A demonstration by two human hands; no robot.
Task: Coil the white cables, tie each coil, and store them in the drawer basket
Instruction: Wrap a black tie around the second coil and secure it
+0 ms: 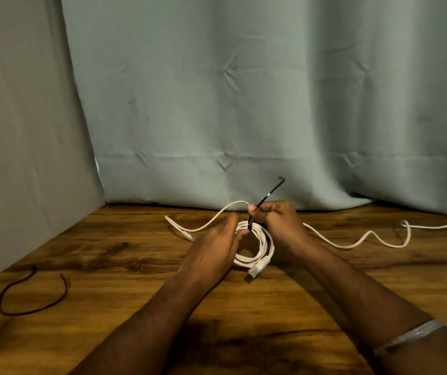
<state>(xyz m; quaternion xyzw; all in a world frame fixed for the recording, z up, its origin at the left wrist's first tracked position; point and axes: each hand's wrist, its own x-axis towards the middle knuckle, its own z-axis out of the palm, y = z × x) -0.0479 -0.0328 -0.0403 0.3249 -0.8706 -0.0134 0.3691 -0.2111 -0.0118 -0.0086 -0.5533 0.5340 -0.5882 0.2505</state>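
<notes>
Head view: my left hand (214,246) grips the white coil (256,246) just above the worktop (136,266) to steady it while my right fingers (254,211) pinch the black tie (267,197) for binding.

Head view — forward and down, close over the wooden table (109,253)

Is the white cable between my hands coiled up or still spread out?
Coiled: the white cable lies in stacked loops, a black tie crossing it. A second cable trails loose on the table.
</notes>
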